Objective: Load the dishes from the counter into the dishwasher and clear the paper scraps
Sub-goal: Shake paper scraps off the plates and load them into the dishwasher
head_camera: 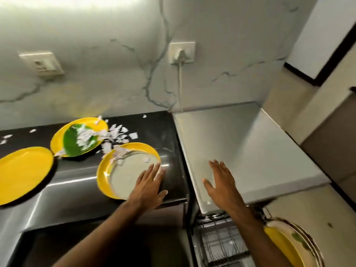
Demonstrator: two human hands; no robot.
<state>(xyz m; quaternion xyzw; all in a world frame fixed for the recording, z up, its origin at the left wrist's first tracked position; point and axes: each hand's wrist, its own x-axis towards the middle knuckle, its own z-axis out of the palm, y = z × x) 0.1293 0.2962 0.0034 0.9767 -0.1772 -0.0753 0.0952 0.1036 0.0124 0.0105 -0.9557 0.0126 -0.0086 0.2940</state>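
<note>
Three yellow plates lie on the black counter (169, 135). The nearest plate (123, 170) carries a few paper scraps along its far rim. My left hand (148, 185) lies flat over its right edge with fingers spread, holding nothing. A second plate with a green leaf pattern (77, 137) sits behind it, covered by a heap of white paper scraps (107, 134). A plain yellow plate (21, 172) rests at the far left. My right hand (219, 182) hovers open above the silver dishwasher top (250, 147). Below it, the dishwasher rack (221, 245) holds upright plates (289, 243).
A white plug and cable (181, 56) hang from a wall socket above the dishwasher's back edge. A second socket (41, 63) is on the marble wall at left. Loose scraps lie on the counter at far left (5, 138). Floor tiles run along the right side.
</note>
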